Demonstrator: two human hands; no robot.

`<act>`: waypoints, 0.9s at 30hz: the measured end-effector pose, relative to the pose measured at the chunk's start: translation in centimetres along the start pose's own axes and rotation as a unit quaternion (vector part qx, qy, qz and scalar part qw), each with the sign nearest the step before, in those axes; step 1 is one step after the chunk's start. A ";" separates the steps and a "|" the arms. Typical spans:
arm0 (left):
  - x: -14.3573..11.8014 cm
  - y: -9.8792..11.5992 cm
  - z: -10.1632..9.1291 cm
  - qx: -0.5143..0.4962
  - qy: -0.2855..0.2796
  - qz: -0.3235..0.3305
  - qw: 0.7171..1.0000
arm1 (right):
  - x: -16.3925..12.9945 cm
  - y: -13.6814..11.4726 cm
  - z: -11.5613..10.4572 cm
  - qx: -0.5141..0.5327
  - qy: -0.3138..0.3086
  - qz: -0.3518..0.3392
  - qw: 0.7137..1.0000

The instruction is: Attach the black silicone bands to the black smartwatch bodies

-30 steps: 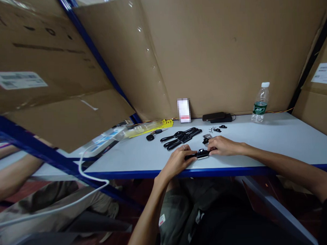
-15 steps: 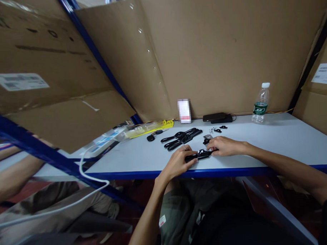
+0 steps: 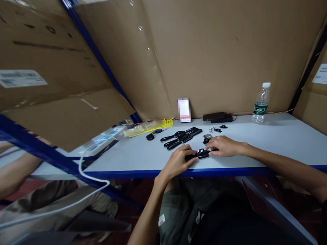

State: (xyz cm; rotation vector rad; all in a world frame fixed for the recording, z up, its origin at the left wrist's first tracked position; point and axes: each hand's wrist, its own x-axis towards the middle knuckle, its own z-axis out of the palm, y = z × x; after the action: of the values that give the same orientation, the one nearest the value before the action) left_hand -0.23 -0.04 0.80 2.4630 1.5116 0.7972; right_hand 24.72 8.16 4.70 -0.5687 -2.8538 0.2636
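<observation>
Hands: left hand (image 3: 178, 161) grips one end of a black handled part (image 3: 198, 155); right hand (image 3: 222, 146) pinches its other end.
Location: near table (image 3: 260, 144) edge.
Done: nothing visibly completed.
Left: black handles (image 3: 181, 135) and small fittings (image 3: 216, 129) lie beyond, untouched.
Background: water bottle (image 3: 260, 103).

glossy black plastic part (image 3: 198, 155), matt white table (image 3: 274, 140), brown cardboard wall (image 3: 217, 52)
</observation>
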 end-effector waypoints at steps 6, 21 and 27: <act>0.0 0.1 0.1 0.016 0.002 0.008 1.000 | 0.1 -1.0 0.6 -0.036 0.017 0.035 0.999; 0.2 0.1 0.0 -0.005 -0.008 0.014 1.000 | 0.0 -1.8 1.1 -0.072 0.032 0.017 0.997; 0.2 0.0 0.0 -0.007 -0.013 0.012 1.000 | 0.0 -1.8 1.0 -0.082 0.034 0.009 0.996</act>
State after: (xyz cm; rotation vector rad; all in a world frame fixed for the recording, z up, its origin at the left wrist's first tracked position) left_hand -0.17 0.14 0.85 2.4748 1.4659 0.7733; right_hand 23.83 6.36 4.11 -0.6220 -2.8218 0.0129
